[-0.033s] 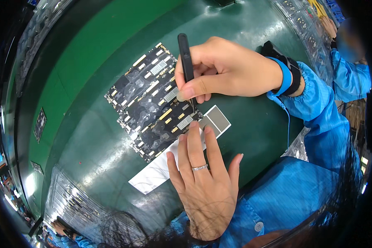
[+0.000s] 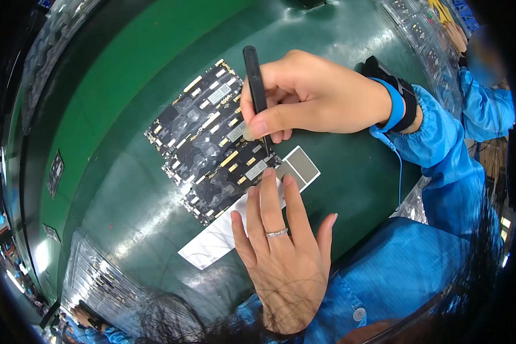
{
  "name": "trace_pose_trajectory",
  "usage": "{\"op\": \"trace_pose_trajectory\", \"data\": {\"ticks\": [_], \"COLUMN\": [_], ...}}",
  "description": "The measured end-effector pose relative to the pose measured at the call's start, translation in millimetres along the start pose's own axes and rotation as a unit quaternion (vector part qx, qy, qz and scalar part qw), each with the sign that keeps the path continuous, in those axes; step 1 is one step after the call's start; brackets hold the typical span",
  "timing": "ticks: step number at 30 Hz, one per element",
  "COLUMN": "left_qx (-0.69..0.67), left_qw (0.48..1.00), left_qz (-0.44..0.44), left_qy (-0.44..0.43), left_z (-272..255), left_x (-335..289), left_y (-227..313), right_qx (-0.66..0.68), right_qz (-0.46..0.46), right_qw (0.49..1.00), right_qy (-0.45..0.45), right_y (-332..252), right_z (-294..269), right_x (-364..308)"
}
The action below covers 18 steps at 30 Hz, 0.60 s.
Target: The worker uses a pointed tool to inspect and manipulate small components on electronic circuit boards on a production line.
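The circuit board panel [image 2: 203, 146], dark with small pale and gold parts, lies on the worktop [image 2: 361, 172]. The right hand [image 2: 324, 94] is closed around a slim black tool [image 2: 255, 77], pen-like, with its narrow end pointing down at the right corner of the panel; whether the tip touches, I cannot tell. The left hand [image 2: 286, 252] is open and flat, holding nothing, its fingers over a white strip [image 2: 206, 247] along the near edge of the panel.

For good work here, I think the left hand should press lightly, so that strip and panel do not slide. The tool is better guided with small finger movements, the tip low at this corner, because a careless slip could scratch neighbouring parts of the panel.
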<state>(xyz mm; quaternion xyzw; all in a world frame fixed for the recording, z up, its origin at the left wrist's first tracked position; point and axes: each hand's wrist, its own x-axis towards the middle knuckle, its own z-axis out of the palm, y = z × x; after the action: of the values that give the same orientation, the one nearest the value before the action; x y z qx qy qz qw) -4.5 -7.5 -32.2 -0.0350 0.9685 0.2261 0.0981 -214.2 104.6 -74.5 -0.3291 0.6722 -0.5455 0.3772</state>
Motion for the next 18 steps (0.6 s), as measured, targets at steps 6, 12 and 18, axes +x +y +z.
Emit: {"op": "trace_pose_trajectory", "data": {"ticks": [6,12,18], "left_qx": [0.008,0.016,0.009], "left_qw": [1.0,1.0,1.0], "left_qz": [0.001,0.003,0.006], "left_qy": [-0.014,-0.018,-0.011], "left_z": [-1.1,-0.9,-0.5], "left_x": [1.0,0.6,2.9], "left_y": [0.4,0.9,0.1], "right_qx": [0.007,-0.005,-0.017], "right_qz": [0.004,0.011,0.001], "right_qw": [1.0,1.0,1.0], "right_qy": [-0.027,-0.026,-0.02], "right_y": [-6.2,-8.0,-7.6], "right_z": [-3.4,-3.1,-1.7], "right_x": [3.6,2.3,1.7]}}
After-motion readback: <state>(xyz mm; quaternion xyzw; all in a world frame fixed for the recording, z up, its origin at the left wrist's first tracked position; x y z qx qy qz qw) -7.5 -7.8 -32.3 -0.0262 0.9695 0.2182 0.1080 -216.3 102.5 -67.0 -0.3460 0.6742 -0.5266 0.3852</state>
